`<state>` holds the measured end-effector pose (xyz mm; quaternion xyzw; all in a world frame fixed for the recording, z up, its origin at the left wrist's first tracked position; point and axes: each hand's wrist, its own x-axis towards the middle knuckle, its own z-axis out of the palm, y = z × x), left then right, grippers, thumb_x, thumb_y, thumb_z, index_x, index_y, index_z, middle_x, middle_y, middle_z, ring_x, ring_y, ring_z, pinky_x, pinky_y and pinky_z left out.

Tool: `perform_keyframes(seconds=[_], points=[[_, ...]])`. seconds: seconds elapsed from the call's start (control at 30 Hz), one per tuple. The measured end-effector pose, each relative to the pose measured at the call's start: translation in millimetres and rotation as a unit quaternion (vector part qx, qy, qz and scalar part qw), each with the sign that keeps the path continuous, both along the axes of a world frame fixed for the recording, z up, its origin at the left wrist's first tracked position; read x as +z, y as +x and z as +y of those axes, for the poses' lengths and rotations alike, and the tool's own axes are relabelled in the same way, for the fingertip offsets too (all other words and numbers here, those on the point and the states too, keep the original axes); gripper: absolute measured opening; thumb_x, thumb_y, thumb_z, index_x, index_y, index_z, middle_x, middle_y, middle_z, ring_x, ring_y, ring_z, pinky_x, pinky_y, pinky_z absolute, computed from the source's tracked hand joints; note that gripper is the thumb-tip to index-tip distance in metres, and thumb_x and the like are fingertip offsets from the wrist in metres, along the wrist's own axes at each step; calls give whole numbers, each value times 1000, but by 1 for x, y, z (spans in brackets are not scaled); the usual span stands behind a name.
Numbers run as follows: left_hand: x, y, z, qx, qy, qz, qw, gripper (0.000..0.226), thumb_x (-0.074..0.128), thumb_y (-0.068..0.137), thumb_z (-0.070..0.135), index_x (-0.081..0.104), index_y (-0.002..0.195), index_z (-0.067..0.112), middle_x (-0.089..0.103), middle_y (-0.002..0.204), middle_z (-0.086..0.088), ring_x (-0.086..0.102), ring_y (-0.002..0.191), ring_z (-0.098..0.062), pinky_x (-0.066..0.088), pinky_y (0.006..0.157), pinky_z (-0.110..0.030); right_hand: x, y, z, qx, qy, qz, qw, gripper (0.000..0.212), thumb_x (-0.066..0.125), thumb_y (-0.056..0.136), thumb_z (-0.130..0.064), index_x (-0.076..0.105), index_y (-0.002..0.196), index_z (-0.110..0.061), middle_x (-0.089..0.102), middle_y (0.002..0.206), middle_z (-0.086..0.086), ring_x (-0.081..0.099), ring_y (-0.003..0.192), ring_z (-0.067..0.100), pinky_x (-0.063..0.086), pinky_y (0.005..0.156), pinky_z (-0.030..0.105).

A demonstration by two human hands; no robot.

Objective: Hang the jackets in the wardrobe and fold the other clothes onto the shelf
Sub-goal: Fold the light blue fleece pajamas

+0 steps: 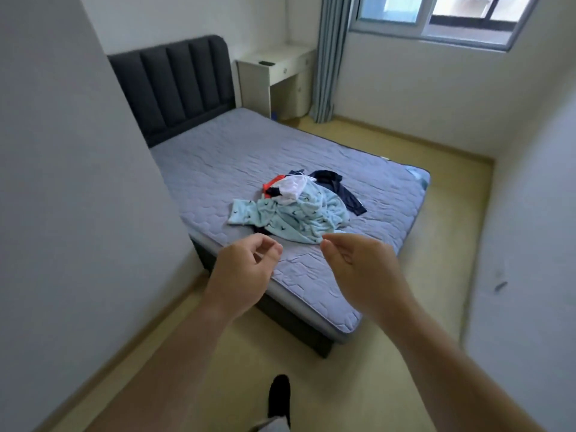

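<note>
Below the arms, a dark shoe (pixel 279 397) stands on the floor (pixel 389 353). Left hand (pixel 246 269) and right hand (pixel 361 269) hover before the mattress (pixel 218 157) corner, fingers loosely curled, apart, holding nothing. Beyond, the clothes (pixel 311 198) lie heaped on the mattress, pale blue fleece (pixel 290 219) on top. Headboard (pixel 174 85) stands farthest.

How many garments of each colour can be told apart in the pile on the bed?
Light blue patterned garment: 1
White garment: 1
Red garment: 1
Dark navy garment: 1
Total: 4 that can be told apart; dark bits under the pile may belong to others.
</note>
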<state>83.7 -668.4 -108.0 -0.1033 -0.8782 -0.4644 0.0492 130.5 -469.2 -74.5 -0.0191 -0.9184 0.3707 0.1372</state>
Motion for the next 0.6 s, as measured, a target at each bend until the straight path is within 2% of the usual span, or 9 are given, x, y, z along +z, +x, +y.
perform_keyframes(seconds=[0.1, 0.13, 0.2, 0.27, 0.43, 0.6], points=[[-30, -71, 43, -33, 0, -37, 999, 18, 62, 95, 39, 67, 81, 29, 70, 70, 13, 67, 61, 0, 48, 56, -13, -16, -62, 43, -24, 6, -11, 1000, 22, 62, 96, -34, 77, 108, -23, 77, 96, -11, 68, 92, 0, 51, 80, 12], [-40, -96, 56, -38, 1, -46, 998, 18, 61, 95, 39, 66, 81, 29, 70, 70, 13, 67, 61, 0, 47, 56, -12, -22, -84, 56, -32, 9, -17, 999, 21, 62, 97, -35, 77, 106, -24, 77, 95, -11, 69, 91, 2, 53, 80, 15], [-59, -149, 82, -42, 5, -74, 996, 20, 62, 95, 37, 66, 78, 29, 69, 69, 14, 66, 60, 0, 47, 54, -12, -32, -129, 82, -44, 12, -48, 998, 21, 59, 97, -35, 75, 101, -22, 77, 92, -7, 71, 87, 9, 58, 81, 31], [-74, -203, 111, -40, 12, -116, 992, 22, 62, 96, 33, 66, 75, 27, 69, 69, 14, 66, 58, -2, 50, 55, -18, -41, -173, 111, -53, 26, -92, 994, 24, 57, 99, -34, 73, 100, -18, 76, 89, -3, 70, 85, 14, 57, 79, 41], [-89, -304, 173, -39, 25, -185, 982, 21, 64, 96, 28, 68, 76, 24, 70, 65, 9, 65, 54, -4, 48, 54, -22, -60, -258, 166, -57, 68, -157, 984, 31, 52, 99, -35, 68, 100, -7, 74, 90, 5, 68, 86, 22, 56, 78, 45], [-102, -382, 225, -24, 35, -213, 976, 17, 64, 96, 25, 69, 80, 21, 71, 74, 8, 67, 55, -5, 42, 50, -8, -81, -349, 216, -56, 42, -210, 975, 33, 49, 100, -36, 67, 103, -9, 73, 91, 1, 67, 89, 21, 56, 81, 45]])
